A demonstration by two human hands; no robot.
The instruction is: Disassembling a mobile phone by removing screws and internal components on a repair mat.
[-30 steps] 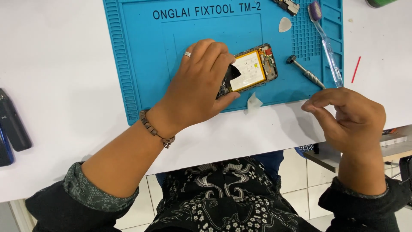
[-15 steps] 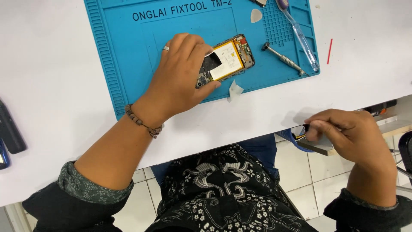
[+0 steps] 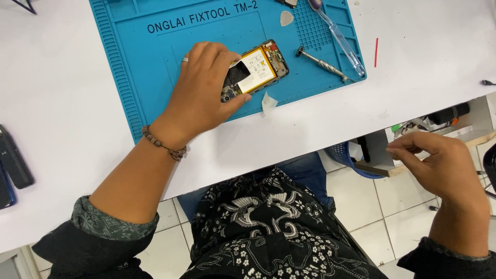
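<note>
Left hand (image 3: 204, 90), ringed and with a beaded bracelet at the wrist, is laid flat-fingered over the near-left end of the opened smartphone (image 3: 256, 70), whose back cover is off so that the yellow-edged battery and dark circuit board are exposed; the phone is pinned against the blue silicone repair mat (image 3: 134, 77) rather than lifted. Right hand (image 3: 439, 165) is held off the table edge, to the right and nearer the body, above the tiled floor; its fingertips are drawn narrowly together in a pinch, though whether anything is held between them cannot be told. Half a second earlier a thin dark tool was seen in that hand, and a second earlier the hand was at the mat's near-right corner; it has since been withdrawn from the work surface toward the low shelf (image 3: 413, 155) beside the table. The phone's place under the left hand is unchanged across the three views.

Just near of the phone, a small pale scrap (image 3: 268, 102) is seen at the mat's edge. To the right of the phone a metal-shafted screwdriver (image 3: 323, 64) lies on the mat, with a clear-handled tool (image 3: 338, 36) beyond it and a pale triangular pick (image 3: 286, 18) farther off. A thin red strip (image 3: 376, 51) lies on the white table (image 3: 62, 134) to the right, and dark devices (image 3: 13, 163) at its left edge.
</note>
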